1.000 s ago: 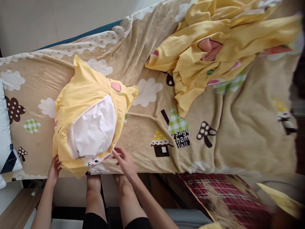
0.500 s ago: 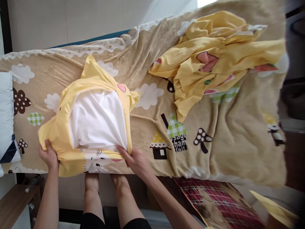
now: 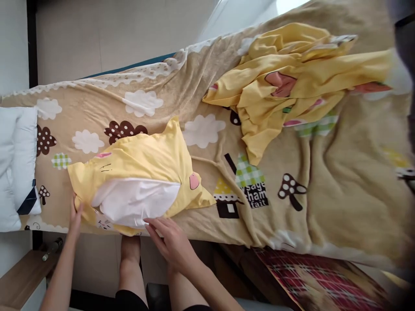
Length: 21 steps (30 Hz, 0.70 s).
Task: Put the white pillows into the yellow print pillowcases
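A yellow pillowcase [image 3: 152,151] with pointed corners and cat faces lies on the bed's near side, bulging over a white pillow [image 3: 136,198]. The pillow shows through a long gap in the case. My left hand [image 3: 75,218] is at the case's lower left corner, fingers closed on the yellow cloth and partly hidden by it. My right hand [image 3: 173,242] is at the gap's near edge. Its thumb and fingers pinch the white fabric, which creases at the fingertips.
A crumpled yellow printed cloth [image 3: 292,82] lies farther right on the beige patterned blanket [image 3: 201,229]. A folded white quilt [image 3: 19,160] sits at the left end. Below are a wooden shelf [image 3: 22,276] with a bottle and a red plaid cloth [image 3: 311,272].
The pillowcase has turned and come nearer the bed's front edge, its gap now narrower. My right hand has shifted left and down along the gap; my left hand stays at the left corner.
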Available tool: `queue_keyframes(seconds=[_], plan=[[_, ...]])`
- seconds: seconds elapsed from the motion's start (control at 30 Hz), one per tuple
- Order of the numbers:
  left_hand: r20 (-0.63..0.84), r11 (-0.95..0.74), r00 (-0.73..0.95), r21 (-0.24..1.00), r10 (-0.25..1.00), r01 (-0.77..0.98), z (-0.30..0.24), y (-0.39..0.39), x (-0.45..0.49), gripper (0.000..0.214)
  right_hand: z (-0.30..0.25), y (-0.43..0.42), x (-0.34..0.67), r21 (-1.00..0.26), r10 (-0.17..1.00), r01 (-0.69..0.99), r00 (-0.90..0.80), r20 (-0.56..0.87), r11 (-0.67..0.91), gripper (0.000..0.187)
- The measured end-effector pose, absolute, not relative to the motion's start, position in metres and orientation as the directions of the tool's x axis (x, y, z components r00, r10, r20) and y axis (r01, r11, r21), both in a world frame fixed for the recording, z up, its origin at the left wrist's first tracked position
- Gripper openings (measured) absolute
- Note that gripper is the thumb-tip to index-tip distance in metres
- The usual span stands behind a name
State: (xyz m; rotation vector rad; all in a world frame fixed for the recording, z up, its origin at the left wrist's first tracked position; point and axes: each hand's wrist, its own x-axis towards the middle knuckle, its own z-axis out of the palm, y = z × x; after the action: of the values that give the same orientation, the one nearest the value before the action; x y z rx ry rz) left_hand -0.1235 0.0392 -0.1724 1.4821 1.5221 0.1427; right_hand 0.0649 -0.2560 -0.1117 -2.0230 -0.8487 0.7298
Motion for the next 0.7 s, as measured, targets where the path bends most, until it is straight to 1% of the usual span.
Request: queue_keyframes(seconds=[0.07,0.1,0.17,0.23,0.27,0.3,0.33,0.4,0.5,0.57,0.63,0.7], plan=[[-0.496,0.129,0.247,0.606,0.832,0.785,-0.180,0.009,-0.133,0.085,-0.119,-0.246,0.074,-0.844,0.805,0.357,0.577,-0.138,-0.400,0.028],[-0.446,0.059,0.231,0.546,0.865,0.836,-0.181,-0.004,-0.134,0.082,-0.123,-0.239,0.077,-0.848,0.831,0.389,0.547,-0.100,-0.359,0.027],[-0.272,-0.081,0.204,0.403,0.941,0.911,-0.182,-0.023,-0.128,0.079,-0.129,-0.218,0.081,-0.848,0.885,0.468,0.465,-0.005,-0.251,0.027],[-0.087,-0.259,0.297,0.305,0.951,0.917,-0.181,-0.032,-0.114,0.077,-0.137,-0.192,0.079,-0.824,0.927,0.548,0.366,0.082,-0.144,0.030],[-0.038,-0.350,0.375,0.283,0.926,0.893,-0.181,-0.032,-0.104,0.074,-0.142,-0.178,0.077,-0.807,0.944,0.581,0.313,0.104,-0.104,0.032],[-0.025,-0.419,0.441,0.268,0.897,0.868,-0.181,-0.029,-0.094,0.069,-0.147,-0.165,0.075,-0.792,0.959,0.606,0.262,0.108,-0.076,0.034],[-0.032,-0.454,0.475,0.248,0.879,0.856,-0.180,-0.023,-0.084,0.062,-0.154,-0.153,0.073,-0.782,0.970,0.620,0.224,0.094,-0.068,0.035],[-0.061,-0.445,0.462,0.189,0.885,0.876,-0.180,-0.006,-0.065,0.049,-0.171,-0.134,0.070,-0.775,0.977,0.621,0.211,0.017,-0.121,0.038],[-0.088,-0.391,0.398,0.090,0.913,0.916,-0.180,0.025,-0.046,0.033,-0.198,-0.121,0.074,-0.757,0.944,0.581,0.293,-0.149,-0.300,0.052],[-0.058,-0.354,0.356,0.044,0.933,0.934,-0.181,0.040,-0.041,0.027,-0.208,-0.118,0.078,-0.728,0.913,0.568,0.350,-0.209,-0.384,0.056],[0.010,-0.281,0.281,0.060,0.960,0.958,-0.183,0.045,-0.045,0.027,-0.208,-0.115,0.081,-0.689,0.888,0.579,0.399,-0.227,-0.436,0.050],[0.048,-0.225,0.220,0.131,0.974,0.966,-0.184,0.042,-0.054,0.025,-0.200,-0.111,0.077,-0.640,0.881,0.620,0.422,-0.216,-0.454,0.037]])
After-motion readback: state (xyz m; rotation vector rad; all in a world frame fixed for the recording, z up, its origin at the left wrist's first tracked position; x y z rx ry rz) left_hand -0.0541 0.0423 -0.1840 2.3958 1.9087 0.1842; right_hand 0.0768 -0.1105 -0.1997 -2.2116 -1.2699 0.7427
